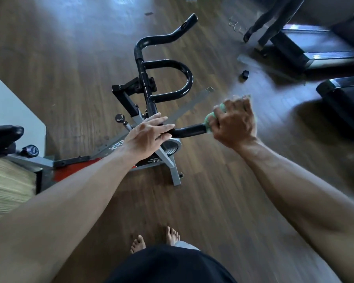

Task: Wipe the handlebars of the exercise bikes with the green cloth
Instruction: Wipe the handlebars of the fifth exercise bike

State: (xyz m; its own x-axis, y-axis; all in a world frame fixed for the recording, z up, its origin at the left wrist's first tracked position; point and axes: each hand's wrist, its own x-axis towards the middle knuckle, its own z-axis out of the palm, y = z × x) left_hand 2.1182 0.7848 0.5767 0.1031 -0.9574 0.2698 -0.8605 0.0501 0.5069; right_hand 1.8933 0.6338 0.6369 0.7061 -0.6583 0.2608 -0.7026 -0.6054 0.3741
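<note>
Right hand (234, 124) fisted round green cloth (209, 119) on near handlebar (189, 130) end | left hand (149, 132) flat, fingers straight, steadying bar beside stem | bar's long axis spans your hands; unwiped far horn (166, 36) lies beyond left hand.

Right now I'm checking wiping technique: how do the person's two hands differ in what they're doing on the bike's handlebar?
The right hand has its fingers curled round the green cloth, wrapping it on the end of the near handlebar grip; the left hand holds no cloth. The left hand's fingers lie nearly straight over the handlebar near its bend, while the right hand is clenched. Both hands touch the same black bar.
</note>
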